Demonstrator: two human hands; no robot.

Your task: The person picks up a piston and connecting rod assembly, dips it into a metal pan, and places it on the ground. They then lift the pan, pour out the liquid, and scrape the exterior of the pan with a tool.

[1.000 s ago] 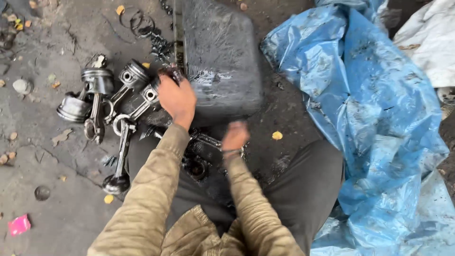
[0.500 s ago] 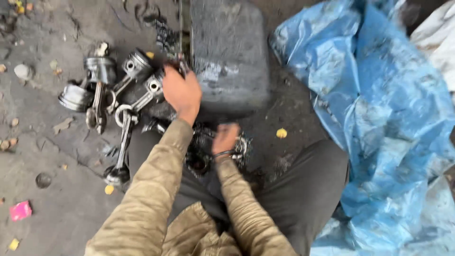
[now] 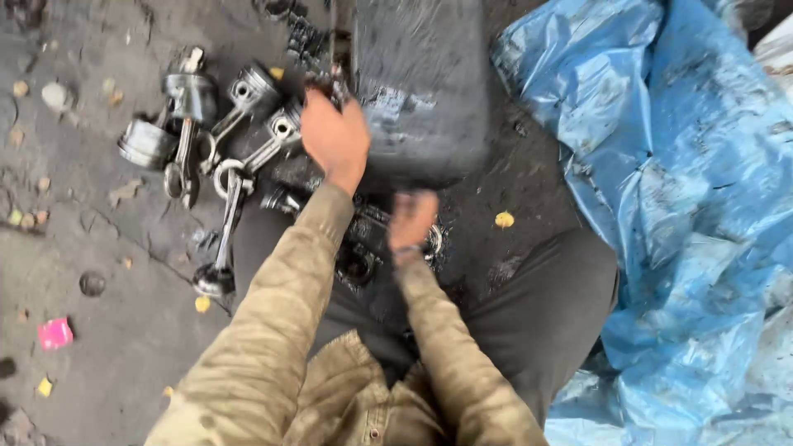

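Observation:
My left hand (image 3: 334, 139) reaches forward, knuckles up. Its fingers are curled around a small dark greasy metal part (image 3: 326, 81) at the left edge of a big dark metal block (image 3: 421, 91). My right hand (image 3: 411, 219) is blurred and hovers low between my knees. It is over a black oily engine part with round holes (image 3: 357, 263), and its grip cannot be made out. Several pistons with connecting rods (image 3: 239, 124) lie on the ground just left of my left hand.
A crumpled blue plastic sheet (image 3: 661, 206) covers the ground on the right. The dirty concrete floor (image 3: 99, 272) on the left carries pebbles, yellow leaves (image 3: 504, 220) and a pink scrap (image 3: 55, 334). A chain-like black part (image 3: 306, 37) lies beyond the pistons.
The view has shifted, so everything sits more to the right and closer. My left hand stays at the block's edge. My right hand keeps moving in a blur over the oily part.

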